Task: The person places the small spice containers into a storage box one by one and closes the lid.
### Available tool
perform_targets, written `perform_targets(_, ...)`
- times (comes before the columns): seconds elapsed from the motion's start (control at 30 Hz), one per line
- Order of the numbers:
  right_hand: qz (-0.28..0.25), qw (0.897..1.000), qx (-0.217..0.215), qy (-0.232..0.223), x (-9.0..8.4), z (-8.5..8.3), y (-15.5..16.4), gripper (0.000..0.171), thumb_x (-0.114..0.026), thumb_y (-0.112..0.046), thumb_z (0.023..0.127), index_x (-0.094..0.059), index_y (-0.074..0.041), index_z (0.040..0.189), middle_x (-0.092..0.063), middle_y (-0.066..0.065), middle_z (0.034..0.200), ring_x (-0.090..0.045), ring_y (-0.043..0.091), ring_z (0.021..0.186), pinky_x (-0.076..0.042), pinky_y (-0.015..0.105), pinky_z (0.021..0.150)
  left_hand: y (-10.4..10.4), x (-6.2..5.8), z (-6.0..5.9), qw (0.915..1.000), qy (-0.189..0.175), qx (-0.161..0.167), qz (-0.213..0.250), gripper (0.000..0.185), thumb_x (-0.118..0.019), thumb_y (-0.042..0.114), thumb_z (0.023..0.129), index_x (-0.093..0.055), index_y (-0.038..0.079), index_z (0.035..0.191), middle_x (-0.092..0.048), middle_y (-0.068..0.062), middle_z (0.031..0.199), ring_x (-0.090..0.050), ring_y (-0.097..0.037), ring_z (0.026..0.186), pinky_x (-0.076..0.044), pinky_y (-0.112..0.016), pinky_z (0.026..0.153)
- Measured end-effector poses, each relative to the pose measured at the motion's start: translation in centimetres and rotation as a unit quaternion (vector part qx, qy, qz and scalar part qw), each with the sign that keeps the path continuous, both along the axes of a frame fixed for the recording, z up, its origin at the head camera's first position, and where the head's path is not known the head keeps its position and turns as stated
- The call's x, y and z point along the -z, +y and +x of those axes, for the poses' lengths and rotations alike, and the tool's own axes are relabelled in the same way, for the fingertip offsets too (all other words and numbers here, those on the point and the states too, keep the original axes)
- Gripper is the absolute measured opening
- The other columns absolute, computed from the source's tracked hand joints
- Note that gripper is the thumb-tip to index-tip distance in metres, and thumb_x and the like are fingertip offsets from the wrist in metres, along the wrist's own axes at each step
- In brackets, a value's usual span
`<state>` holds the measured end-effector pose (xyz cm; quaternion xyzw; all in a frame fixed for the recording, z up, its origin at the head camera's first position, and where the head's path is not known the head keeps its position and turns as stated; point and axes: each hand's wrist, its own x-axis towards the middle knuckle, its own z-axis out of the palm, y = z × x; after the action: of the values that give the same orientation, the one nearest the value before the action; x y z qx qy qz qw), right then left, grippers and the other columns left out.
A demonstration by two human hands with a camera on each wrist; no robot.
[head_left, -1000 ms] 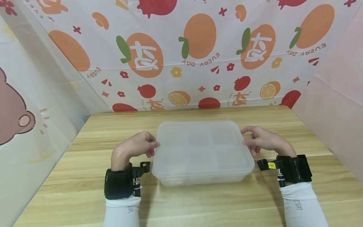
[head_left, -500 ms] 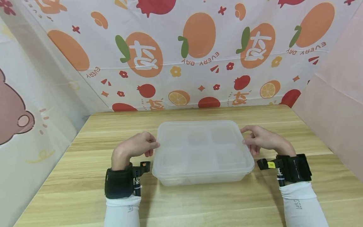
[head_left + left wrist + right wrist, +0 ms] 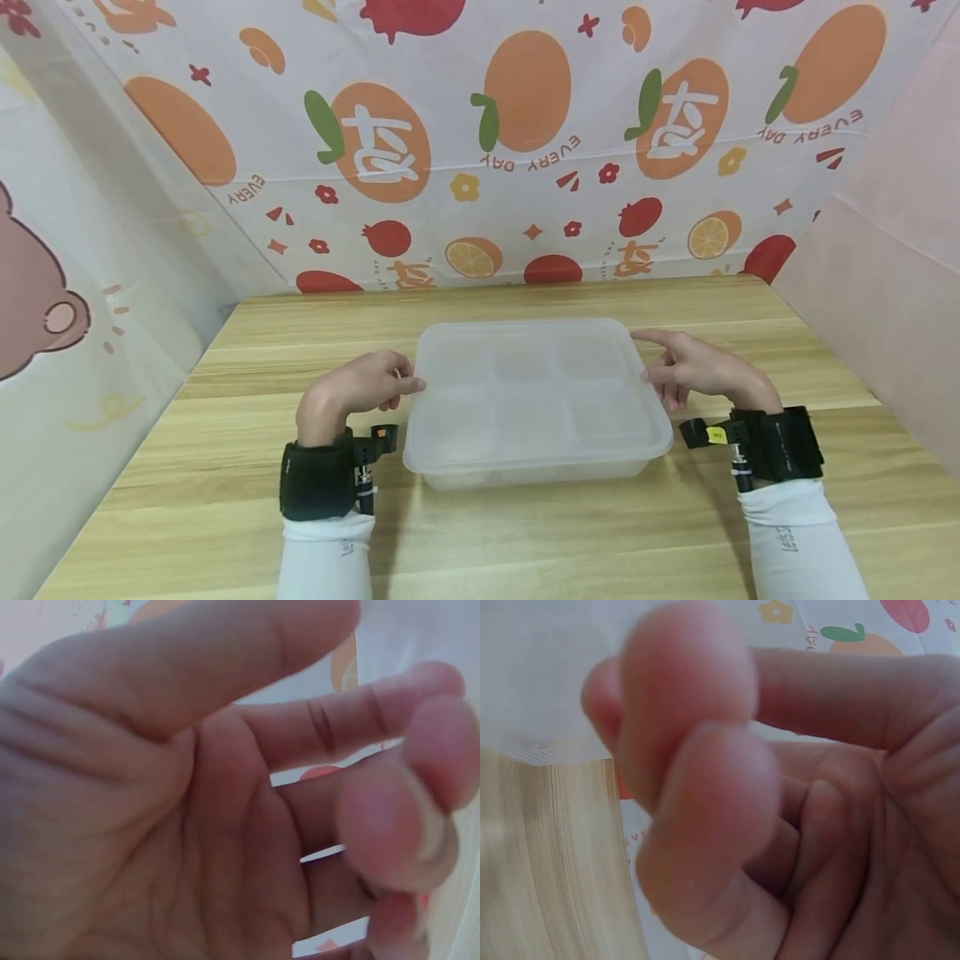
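Note:
A translucent plastic storage box with several compartments showing through its frosted lid (image 3: 525, 392) sits on the wooden table; its lower wall (image 3: 536, 477) shows along the front. At the left rim my left hand (image 3: 363, 383) pinches the lid edge, thumb on top and fingers curled below. My right hand (image 3: 693, 367) is at the opposite rim, its thumb on the lid edge, index finger stretched toward the far right corner and other fingers curled beneath. Close up, the left wrist view shows the left fingers (image 3: 382, 817) bent, and the right wrist view shows curled right fingers (image 3: 720, 795).
The wooden table (image 3: 525, 542) runs back to a fruit-printed cloth (image 3: 465, 108). A bear-printed cloth (image 3: 112, 208) hangs at the left, and a pale pink one (image 3: 892, 250) at the right. Both wrists wear black straps with small cameras.
The right index finger has straightened and slid toward the lid's far right corner. My left hand has shifted slightly right, and the compartment dividers look sharper through the lid. The box stays in place.

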<state>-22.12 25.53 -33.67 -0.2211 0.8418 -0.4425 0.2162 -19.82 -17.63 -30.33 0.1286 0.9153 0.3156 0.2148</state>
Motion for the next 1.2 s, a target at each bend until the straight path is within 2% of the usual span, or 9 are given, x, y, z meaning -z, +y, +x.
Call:
perform_targets(0.13, 0.005, 1.0, -0.007, 0.003, -0.1, 0.0, 0.1, 0.075, -0.061, 0.0, 0.097, -0.015, 0.012, 0.155, -0.064, 0.014, 0.068, -0.062, 0.019, 0.051, -0.055, 0.03, 0.053, -0.1, 0.1, 0.0, 0.9998, -0.004, -0.017, -0.004, 0.023, -0.062, 0.019, 0.101, -0.057, -0.002, 0.109, -0.055, -0.008, 0.076, -0.052, -0.025, 0.07, -0.04, -0.036, 0.066)
perform_targets(0.27, 0.004, 1.0, -0.016, 0.005, 0.0, -0.1, 0.1, 0.074, -0.06, 0.0, 0.097, -0.015, 0.013, 0.154, -0.063, 0.013, 0.067, -0.062, 0.018, 0.051, -0.055, 0.031, 0.053, 0.1, 0.2, -0.2, 0.9995, -0.002, -0.032, 0.0, 0.052, -0.063, 0.019, 0.1, -0.039, -0.001, 0.142, -0.058, -0.013, 0.088, -0.057, -0.028, 0.08, -0.045, -0.04, 0.072)
perform_targets(0.37, 0.003, 1.0, -0.021, 0.004, 0.0, -0.1, 0.1, 0.074, -0.059, 0.001, 0.096, -0.015, 0.014, 0.154, -0.063, 0.012, 0.067, -0.061, 0.017, 0.05, -0.055, 0.031, 0.052, 0.1, 0.3, -0.3, 0.9996, 0.005, -0.027, 0.001, 0.067, -0.064, 0.017, 0.1, -0.027, 0.003, 0.154, -0.059, -0.015, 0.092, -0.058, -0.028, 0.082, -0.046, -0.042, 0.074)
perform_targets(0.6, 0.015, 1.0, -0.018, 0.003, 0.0, -0.1, 0.0, 0.075, -0.059, 0.0, 0.097, -0.012, 0.013, 0.155, -0.062, 0.011, 0.066, -0.06, 0.017, 0.051, -0.054, 0.03, 0.052, -0.2, 0.6, -0.5, 0.9999, -0.001, -0.001, 0.013, 0.071, -0.065, 0.016, 0.099, -0.029, 0.004, 0.158, -0.064, -0.015, 0.094, -0.061, -0.029, 0.084, -0.049, -0.049, 0.08)
perform_targets(0.77, 0.02, 1.0, -0.017, 0.007, 0.1, -0.2, 0.1, 0.075, -0.06, 0.0, 0.096, -0.014, 0.013, 0.154, -0.062, 0.011, 0.067, -0.06, 0.023, 0.051, -0.054, 0.031, 0.052, -0.6, 0.6, -0.5, 0.9998, -0.003, 0.011, 0.014, 0.076, -0.067, 0.017, 0.097, -0.025, 0.004, 0.159, -0.065, -0.014, 0.095, -0.061, -0.027, 0.084, -0.047, -0.046, 0.078)
perform_targets(1.0, 0.019, 1.0, -0.017, 0.011, 0.2, -0.3, 0.3, 0.075, -0.061, 0.0, 0.095, -0.017, 0.014, 0.154, -0.061, 0.011, 0.067, -0.06, 0.028, 0.051, -0.055, 0.033, 0.053, -0.9, 0.8, -0.4, 0.9998, -0.013, 0.002, 0.017, 0.078, -0.069, 0.02, 0.097, -0.023, 0.007, 0.16, -0.064, -0.015, 0.096, -0.059, -0.029, 0.086, -0.047, -0.05, 0.08)
perform_targets(1.2, 0.009, 1.0, -0.023, 0.008, 0.4, -0.4, 0.3, 0.074, -0.06, 0.001, 0.096, -0.016, 0.014, 0.154, -0.061, 0.012, 0.066, -0.061, 0.023, 0.051, -0.055, 0.033, 0.052, -1.0, 1.0, -0.6, 0.9998, -0.014, -0.012, 0.009, 0.08, -0.071, 0.022, 0.096, -0.024, 0.01, 0.161, -0.061, -0.013, 0.092, -0.057, -0.029, 0.085, -0.045, -0.044, 0.074)
